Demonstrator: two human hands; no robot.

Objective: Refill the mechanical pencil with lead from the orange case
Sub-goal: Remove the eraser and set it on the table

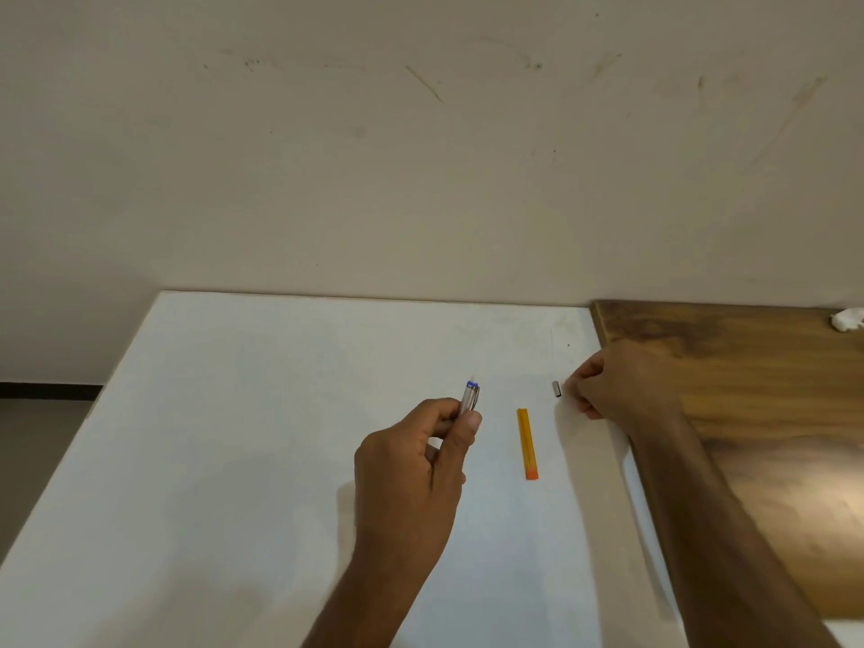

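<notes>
My left hand (416, 456) grips a silver mechanical pencil (470, 398) above the white table (234, 460). The pencil's rear end, with a blue ring and a small white tip, points up and away from me. The orange lead case (527, 444) lies flat on the table between my hands, its capped end towards me. My right hand (622, 383) rests at the table's right edge with the fingers curled. Its fingertips pinch a small silver pencil cap (556, 389) right at the table surface.
A dark wooden surface (757, 413) adjoins the white table on the right, with a small white crumpled object (848, 318) at its far corner. A beige wall stands right behind the table. The table's left edge drops to the floor (42, 413).
</notes>
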